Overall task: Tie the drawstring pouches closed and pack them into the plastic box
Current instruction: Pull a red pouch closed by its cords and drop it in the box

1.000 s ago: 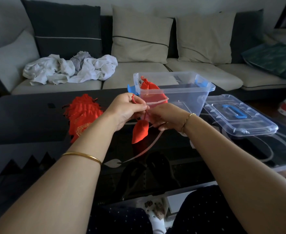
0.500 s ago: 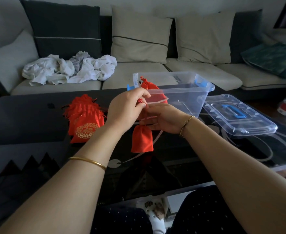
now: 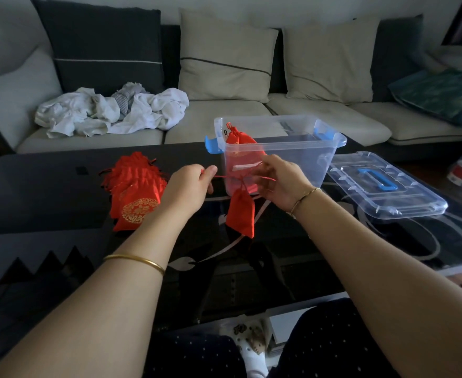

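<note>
Before plastic box [image 3: 306, 165], left hand [image 3: 188, 186], right hand [image 3: 281, 184] pinch pouch [image 3: 240, 214] drawstring [image 3: 224, 176]; label [image 3: 244, 167] too blurred.

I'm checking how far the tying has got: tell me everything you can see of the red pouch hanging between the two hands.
The red pouch is small, of plain red cloth, no pattern showing on this side. Its neck is gathered, and it hangs slightly tilted from thin red drawstrings over the dark table, in front of the clear plastic box. The left hand pinches one cord end, the right hand the other, stretching them sideways. Whether a knot is finished cannot be told.
</note>
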A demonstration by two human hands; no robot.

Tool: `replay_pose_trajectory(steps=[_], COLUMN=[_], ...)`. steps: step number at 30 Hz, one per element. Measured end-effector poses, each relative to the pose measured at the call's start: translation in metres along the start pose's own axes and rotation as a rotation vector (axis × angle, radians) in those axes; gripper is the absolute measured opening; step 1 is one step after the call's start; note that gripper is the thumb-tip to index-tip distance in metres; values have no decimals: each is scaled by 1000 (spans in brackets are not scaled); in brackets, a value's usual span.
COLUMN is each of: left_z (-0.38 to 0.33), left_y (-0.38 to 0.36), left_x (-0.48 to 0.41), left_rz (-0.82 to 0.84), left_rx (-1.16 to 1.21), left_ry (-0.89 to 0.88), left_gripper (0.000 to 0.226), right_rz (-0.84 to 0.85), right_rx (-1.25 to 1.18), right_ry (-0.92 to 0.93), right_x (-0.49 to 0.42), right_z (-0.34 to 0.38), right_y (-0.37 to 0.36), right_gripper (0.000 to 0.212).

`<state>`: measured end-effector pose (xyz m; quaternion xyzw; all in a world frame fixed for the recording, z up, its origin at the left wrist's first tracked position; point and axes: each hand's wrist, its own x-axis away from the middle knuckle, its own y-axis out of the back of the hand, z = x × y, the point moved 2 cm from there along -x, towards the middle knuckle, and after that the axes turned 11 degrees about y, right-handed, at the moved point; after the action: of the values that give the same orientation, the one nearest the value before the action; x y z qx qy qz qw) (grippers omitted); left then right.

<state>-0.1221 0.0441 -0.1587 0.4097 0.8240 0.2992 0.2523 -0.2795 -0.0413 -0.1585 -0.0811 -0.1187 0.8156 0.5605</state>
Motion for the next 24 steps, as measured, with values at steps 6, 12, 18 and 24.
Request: replay_pose_trajectory(steps=[6,12,18,24], left_z=[-8,-18,-14,-23], left_y=[-9,-10,-8,-12], left_x=[-2,-2,-2,1], left_rz=[237,212,181,202], left_rx=[974,1349,1306,914], left_ry=[432,505,538,402], left_gripper=[52,48,46,38], right_rz=[-3,-70,-145,-175], right_rx=[-390,-213,-202,-121], right_ry=[-203,-226,-199,-119], right_x=[1,-3,-11,-12], right_z=[-9,-16,-19,-19], right_y=[-6,-3,14,10], right_gripper=[36,34,37,35])
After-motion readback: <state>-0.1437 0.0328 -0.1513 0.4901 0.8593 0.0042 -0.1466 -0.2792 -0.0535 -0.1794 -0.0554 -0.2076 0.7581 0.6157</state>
